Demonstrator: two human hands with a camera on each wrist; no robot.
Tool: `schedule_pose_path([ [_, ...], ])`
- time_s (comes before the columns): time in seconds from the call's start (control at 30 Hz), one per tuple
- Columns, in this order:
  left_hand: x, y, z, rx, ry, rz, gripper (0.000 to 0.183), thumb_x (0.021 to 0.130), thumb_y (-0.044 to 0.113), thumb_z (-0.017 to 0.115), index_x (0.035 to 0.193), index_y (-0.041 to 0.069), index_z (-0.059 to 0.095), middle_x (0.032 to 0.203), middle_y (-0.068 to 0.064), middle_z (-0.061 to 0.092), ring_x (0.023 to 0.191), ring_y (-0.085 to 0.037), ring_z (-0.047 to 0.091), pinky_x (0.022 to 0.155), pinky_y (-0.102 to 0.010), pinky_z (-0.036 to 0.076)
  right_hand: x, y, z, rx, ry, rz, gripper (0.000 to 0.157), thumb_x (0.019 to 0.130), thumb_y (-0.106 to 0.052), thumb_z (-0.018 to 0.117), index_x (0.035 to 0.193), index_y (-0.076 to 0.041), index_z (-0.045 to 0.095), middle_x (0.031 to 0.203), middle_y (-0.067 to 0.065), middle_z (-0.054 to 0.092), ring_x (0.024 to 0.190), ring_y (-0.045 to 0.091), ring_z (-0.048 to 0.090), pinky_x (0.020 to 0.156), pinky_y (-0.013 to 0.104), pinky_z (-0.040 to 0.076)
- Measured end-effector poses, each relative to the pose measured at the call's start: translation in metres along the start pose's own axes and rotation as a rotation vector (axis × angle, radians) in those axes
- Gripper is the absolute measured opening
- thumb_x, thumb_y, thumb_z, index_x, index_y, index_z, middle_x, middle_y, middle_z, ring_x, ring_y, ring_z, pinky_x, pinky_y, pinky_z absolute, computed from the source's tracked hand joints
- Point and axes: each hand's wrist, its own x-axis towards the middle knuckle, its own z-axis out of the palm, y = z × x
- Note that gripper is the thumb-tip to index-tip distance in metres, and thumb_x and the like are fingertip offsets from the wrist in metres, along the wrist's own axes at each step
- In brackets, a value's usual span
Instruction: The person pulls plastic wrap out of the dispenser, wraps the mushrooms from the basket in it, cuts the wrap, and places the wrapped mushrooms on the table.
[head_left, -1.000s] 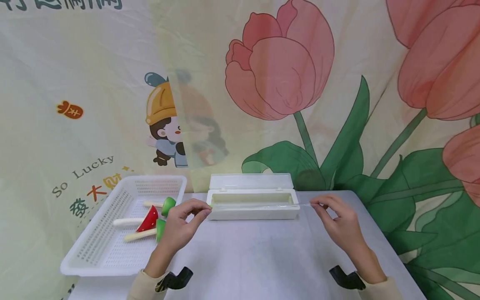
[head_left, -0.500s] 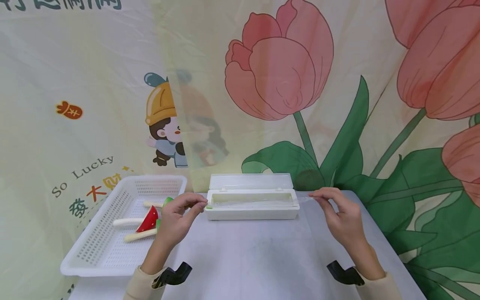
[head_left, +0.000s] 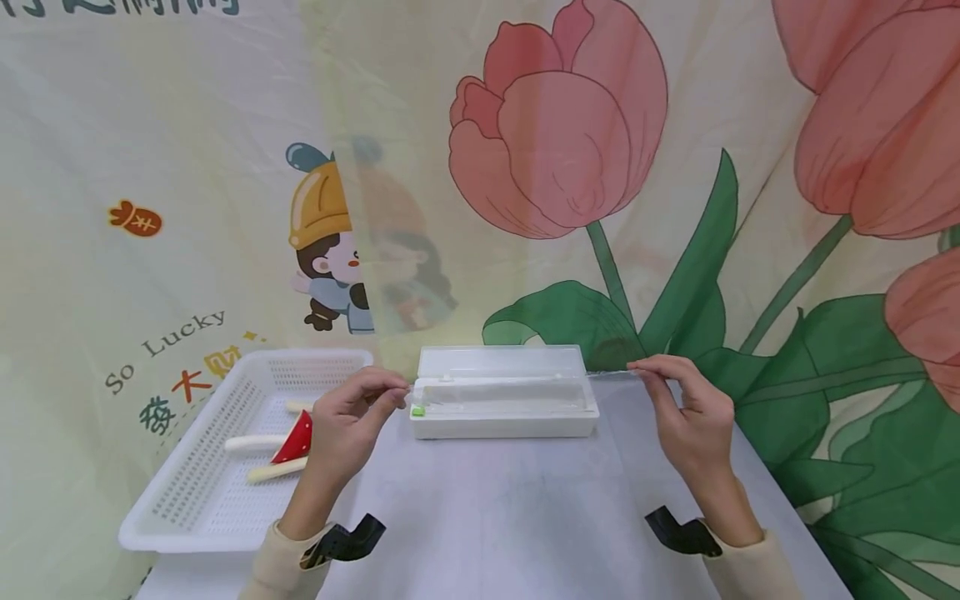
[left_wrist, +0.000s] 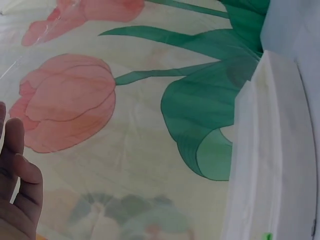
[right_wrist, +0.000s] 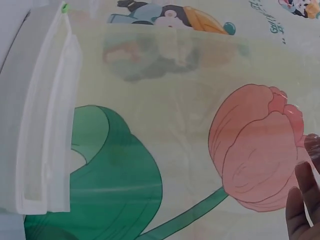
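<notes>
A white cling film dispenser box sits on the table with its lid raised behind it. Clear cling film stretches across above the box, hard to make out. My left hand pinches its left end between thumb and fingers; my right hand pinches the right end. Both hands are raised at either side of the box. A small green piece shows at the box's left front. The wrist views show the box side-on and only part of each hand.
On the left stands a white perforated basket holding a red-headed toy mushroom and other pale handles, partly behind my left hand. A white cloth covers the table. Behind hangs a printed tulip curtain.
Both hands have risen and moved slightly apart, lifting the cling film from low over the box front. The green piece on the box is now uncovered. Box and basket stay put.
</notes>
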Motion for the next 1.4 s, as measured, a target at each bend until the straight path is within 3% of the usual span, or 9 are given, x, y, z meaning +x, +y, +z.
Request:
schedule_pose_path([
  [0.17,-0.013,0.0,-0.011,-0.07,-0.143,-0.007,0.026,0.085,-0.021,0.067,0.099,0.001,0.072,0.095,-0.002,0.072,0.085,-0.009,0.066,0.08,-0.019,0.058,-0.014,-0.002,-0.006,0.164,-0.073,-0.01,0.018,0.094,-0.002,0.072,0.094,0.016,0.068,0.09,0.014,0.073,0.089,0.005,0.069,0.085,0.012,0.054],
  [0.23,-0.021,-0.003,-0.015,-0.112,-0.274,-0.015,0.027,0.085,-0.02,0.067,0.097,0.003,0.073,0.091,-0.005,0.072,0.082,-0.011,0.064,0.075,-0.021,0.057,-0.027,-0.002,-0.011,0.203,-0.142,0.015,0.006,0.088,0.013,0.071,0.094,0.014,0.069,0.088,0.013,0.073,0.086,0.006,0.07,0.084,0.012,0.054],
  [0.37,-0.037,-0.012,-0.021,-0.186,-0.566,-0.136,0.018,0.09,-0.009,0.069,0.093,0.007,0.076,0.086,-0.006,0.074,0.077,-0.01,0.063,0.069,-0.026,0.055,-0.059,-0.003,-0.021,0.192,-0.333,0.176,0.033,0.08,0.027,0.067,0.098,0.0,0.072,0.086,0.007,0.074,0.083,0.006,0.071,0.079,0.014,0.055],
  [0.47,-0.05,-0.02,-0.018,-0.238,-0.731,-0.215,0.01,0.093,0.0,0.071,0.092,0.007,0.078,0.083,-0.008,0.075,0.074,-0.005,0.062,0.066,-0.026,0.054,-0.087,-0.003,-0.025,0.159,-0.478,0.321,0.032,0.087,0.018,0.067,0.098,-0.011,0.072,0.085,0.001,0.074,0.078,0.007,0.07,0.073,0.019,0.057],
  [0.63,-0.078,-0.034,-0.006,-0.297,-0.893,-0.343,0.007,0.091,0.007,0.075,0.089,0.003,0.079,0.079,-0.014,0.075,0.07,0.006,0.056,0.057,-0.017,0.049,-0.134,0.001,-0.029,0.154,-0.713,0.557,0.012,0.097,-0.008,0.069,0.094,-0.019,0.072,0.081,-0.005,0.073,0.073,0.01,0.068,0.065,0.026,0.056],
  [0.8,-0.105,-0.046,0.006,-0.299,-0.966,-0.608,0.01,0.088,0.012,0.077,0.089,0.002,0.08,0.079,-0.023,0.073,0.065,0.006,0.053,0.056,-0.012,0.041,-0.172,0.007,-0.032,0.212,-0.895,0.748,0.012,0.1,-0.022,0.068,0.095,-0.011,0.073,0.084,-0.003,0.074,0.074,0.012,0.067,0.068,0.025,0.054],
  [0.87,-0.116,-0.052,0.009,-0.296,-0.977,-0.688,0.01,0.087,0.012,0.078,0.089,0.002,0.08,0.077,-0.018,0.074,0.064,0.005,0.053,0.058,-0.013,0.042,-0.182,0.01,-0.031,0.233,-0.932,0.805,0.015,0.1,-0.023,0.067,0.095,-0.011,0.073,0.085,-0.004,0.073,0.075,0.008,0.065,0.068,0.024,0.053],
  [1.07,-0.149,-0.067,0.017,-0.24,-0.977,-0.77,0.005,0.082,0.006,0.078,0.085,0.003,0.08,0.072,0.007,0.075,0.061,0.003,0.058,0.056,-0.015,0.046,-0.204,0.015,-0.027,0.278,-0.969,0.879,0.013,0.099,-0.023,0.069,0.093,-0.012,0.074,0.086,-0.005,0.072,0.075,0.003,0.063,0.065,0.024,0.054],
  [1.4,-0.163,-0.071,0.021,-0.081,-0.966,-0.905,0.007,0.078,0.013,0.075,0.077,0.012,0.082,0.064,0.008,0.071,0.055,-0.003,0.055,0.049,-0.02,0.043,-0.215,0.014,-0.023,0.332,-1.073,0.927,0.011,0.095,-0.022,0.07,0.088,-0.016,0.076,0.082,-0.007,0.071,0.072,0.004,0.063,0.063,0.024,0.054],
])
